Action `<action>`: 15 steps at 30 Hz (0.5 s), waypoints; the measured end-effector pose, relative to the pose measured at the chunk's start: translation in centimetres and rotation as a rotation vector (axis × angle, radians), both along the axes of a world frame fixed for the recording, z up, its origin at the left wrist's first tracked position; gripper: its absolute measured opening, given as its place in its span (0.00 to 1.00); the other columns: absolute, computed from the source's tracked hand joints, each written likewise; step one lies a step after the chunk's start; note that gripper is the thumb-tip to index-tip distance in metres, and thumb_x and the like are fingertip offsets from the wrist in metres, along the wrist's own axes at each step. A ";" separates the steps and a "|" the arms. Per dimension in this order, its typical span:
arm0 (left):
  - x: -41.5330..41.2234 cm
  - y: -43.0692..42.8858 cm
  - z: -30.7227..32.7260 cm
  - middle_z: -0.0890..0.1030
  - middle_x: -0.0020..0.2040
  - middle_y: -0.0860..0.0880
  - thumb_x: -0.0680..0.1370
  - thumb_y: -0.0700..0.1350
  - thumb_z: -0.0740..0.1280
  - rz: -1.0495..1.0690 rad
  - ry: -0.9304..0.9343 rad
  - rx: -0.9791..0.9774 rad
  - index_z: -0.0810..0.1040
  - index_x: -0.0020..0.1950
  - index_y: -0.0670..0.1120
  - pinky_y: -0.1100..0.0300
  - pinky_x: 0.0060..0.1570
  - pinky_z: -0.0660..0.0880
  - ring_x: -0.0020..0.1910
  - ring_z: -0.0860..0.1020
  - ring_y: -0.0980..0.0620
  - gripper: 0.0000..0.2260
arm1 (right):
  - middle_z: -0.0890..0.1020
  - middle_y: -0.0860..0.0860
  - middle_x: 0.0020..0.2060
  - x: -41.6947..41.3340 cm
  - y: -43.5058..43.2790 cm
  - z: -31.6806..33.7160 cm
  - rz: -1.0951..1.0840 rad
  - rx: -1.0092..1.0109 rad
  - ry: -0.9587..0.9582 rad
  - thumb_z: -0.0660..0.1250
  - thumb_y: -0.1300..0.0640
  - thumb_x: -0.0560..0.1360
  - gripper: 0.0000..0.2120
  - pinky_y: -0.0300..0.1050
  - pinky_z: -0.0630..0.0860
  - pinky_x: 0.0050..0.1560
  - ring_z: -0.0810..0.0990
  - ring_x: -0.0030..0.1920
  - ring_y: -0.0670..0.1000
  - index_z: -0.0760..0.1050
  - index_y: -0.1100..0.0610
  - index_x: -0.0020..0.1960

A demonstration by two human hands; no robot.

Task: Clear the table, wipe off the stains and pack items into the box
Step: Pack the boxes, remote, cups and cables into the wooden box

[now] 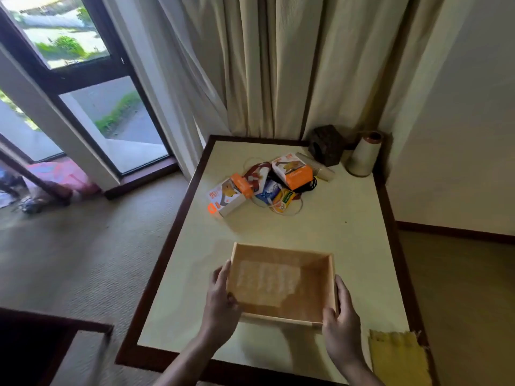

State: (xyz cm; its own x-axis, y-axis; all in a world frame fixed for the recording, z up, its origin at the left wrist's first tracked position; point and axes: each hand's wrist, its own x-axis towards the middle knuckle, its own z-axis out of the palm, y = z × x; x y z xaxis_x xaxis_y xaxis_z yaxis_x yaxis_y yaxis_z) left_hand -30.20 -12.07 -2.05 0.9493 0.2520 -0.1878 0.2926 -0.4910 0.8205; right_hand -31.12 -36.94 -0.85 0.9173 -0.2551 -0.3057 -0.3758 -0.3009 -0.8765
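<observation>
Table (348, 232): cream top, dark brown border. Wooden box (320, 263): pale tan, plain; whitish sheet (267, 282) with a bubbly pattern on its floor. Cloth (398, 358): yellow, faintly ribbed. Nearer carton (228, 195) and farther carton (292, 171): white with orange panels. Pouch (257, 174): red and white. Blue packet (269, 190): blue with white. Yellow packet (284, 200): yellow, green label. Cable (312, 185): black. Carved block (326, 144): dark brown. Spool (363, 156): cream, brown top. Curtains (264, 65): plain beige. Carpet (83, 260): drab olive-beige.

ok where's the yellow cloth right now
In the head view the yellow cloth lies at the near right corner of the table, just right of the right hand, which grips the wooden box together with the left hand.
</observation>
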 end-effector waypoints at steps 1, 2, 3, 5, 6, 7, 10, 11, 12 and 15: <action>-0.1 0.1 -0.6 0.70 0.66 0.45 0.66 0.20 0.59 -0.007 -0.027 0.037 0.68 0.78 0.38 0.80 0.53 0.69 0.61 0.76 0.46 0.39 | 0.71 0.49 0.74 -0.3 0.4 -0.5 -0.006 -0.038 -0.008 0.59 0.70 0.80 0.32 0.48 0.71 0.70 0.72 0.72 0.55 0.61 0.50 0.80; -0.2 0.3 -1.2 0.71 0.65 0.45 0.67 0.20 0.59 -0.017 -0.049 0.068 0.68 0.77 0.38 0.80 0.55 0.68 0.60 0.76 0.46 0.38 | 0.70 0.50 0.76 -0.5 0.7 -1.0 -0.011 -0.074 -0.013 0.59 0.70 0.80 0.32 0.53 0.71 0.72 0.71 0.73 0.56 0.60 0.50 0.80; -0.2 0.4 -1.7 0.71 0.65 0.45 0.68 0.21 0.60 -0.024 -0.058 0.089 0.68 0.77 0.38 0.78 0.58 0.68 0.60 0.76 0.46 0.37 | 0.69 0.51 0.76 -0.7 0.8 -1.3 -0.018 -0.104 -0.018 0.59 0.70 0.79 0.33 0.55 0.71 0.73 0.70 0.74 0.57 0.60 0.50 0.80; -0.2 0.6 -2.2 0.71 0.65 0.46 0.70 0.22 0.60 -0.023 -0.048 0.101 0.67 0.77 0.39 0.68 0.63 0.71 0.61 0.74 0.50 0.35 | 0.68 0.52 0.77 -0.9 0.9 -2.0 -0.037 -0.144 -0.026 0.59 0.71 0.79 0.33 0.55 0.69 0.74 0.68 0.76 0.56 0.60 0.51 0.80; -0.1 0.7 -2.4 0.71 0.65 0.47 0.71 0.23 0.61 -0.025 -0.049 0.102 0.67 0.77 0.39 0.62 0.64 0.73 0.61 0.74 0.52 0.34 | 0.69 0.52 0.77 -1.0 1.0 -2.2 -0.043 -0.154 -0.031 0.60 0.71 0.79 0.33 0.55 0.69 0.74 0.68 0.76 0.56 0.60 0.52 0.80; -0.1 0.6 -2.4 0.71 0.65 0.47 0.73 0.24 0.62 -0.033 -0.045 0.096 0.67 0.78 0.40 0.57 0.65 0.74 0.61 0.73 0.54 0.33 | 0.69 0.52 0.76 -1.0 1.0 -2.3 -0.046 -0.158 -0.033 0.60 0.71 0.79 0.33 0.56 0.69 0.74 0.69 0.75 0.56 0.60 0.51 0.79; 0.1 0.8 -1.9 0.70 0.65 0.51 0.80 0.33 0.66 -0.045 0.006 0.048 0.66 0.78 0.44 0.57 0.64 0.75 0.63 0.74 0.52 0.27 | 0.71 0.52 0.73 -0.4 1.0 -1.9 -0.037 -0.222 -0.015 0.64 0.67 0.78 0.31 0.58 0.75 0.68 0.72 0.72 0.57 0.61 0.50 0.77; 0.2 0.8 -1.6 0.70 0.65 0.51 0.82 0.40 0.67 -0.042 0.015 0.047 0.66 0.78 0.46 0.59 0.62 0.74 0.63 0.74 0.53 0.25 | 0.71 0.53 0.72 0.0 0.8 -1.6 -0.030 -0.283 -0.013 0.66 0.65 0.78 0.29 0.57 0.76 0.67 0.72 0.71 0.57 0.63 0.51 0.76; 0.4 0.9 -1.2 0.70 0.64 0.52 0.83 0.46 0.67 -0.032 0.006 0.052 0.67 0.77 0.47 0.59 0.62 0.73 0.62 0.74 0.54 0.23 | 0.71 0.54 0.72 0.6 0.7 -1.3 -0.021 -0.353 -0.029 0.68 0.63 0.77 0.28 0.56 0.75 0.67 0.71 0.71 0.57 0.65 0.53 0.75; 3.1 1.5 0.2 0.72 0.64 0.52 0.83 0.51 0.66 0.025 -0.061 0.099 0.74 0.73 0.49 0.56 0.61 0.73 0.60 0.75 0.53 0.18 | 0.70 0.54 0.72 3.9 0.6 -0.2 0.027 -0.462 -0.154 0.69 0.60 0.77 0.24 0.56 0.73 0.68 0.68 0.72 0.56 0.70 0.56 0.72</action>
State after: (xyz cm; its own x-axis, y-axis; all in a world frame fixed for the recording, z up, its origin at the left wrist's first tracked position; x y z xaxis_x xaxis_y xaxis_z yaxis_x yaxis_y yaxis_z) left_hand -27.13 -10.60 -1.81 0.9514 0.2905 -0.1026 0.2567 -0.5634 0.7853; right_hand -27.23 -36.29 -1.04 0.9512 -0.3074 -0.0263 -0.2388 -0.6796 -0.6937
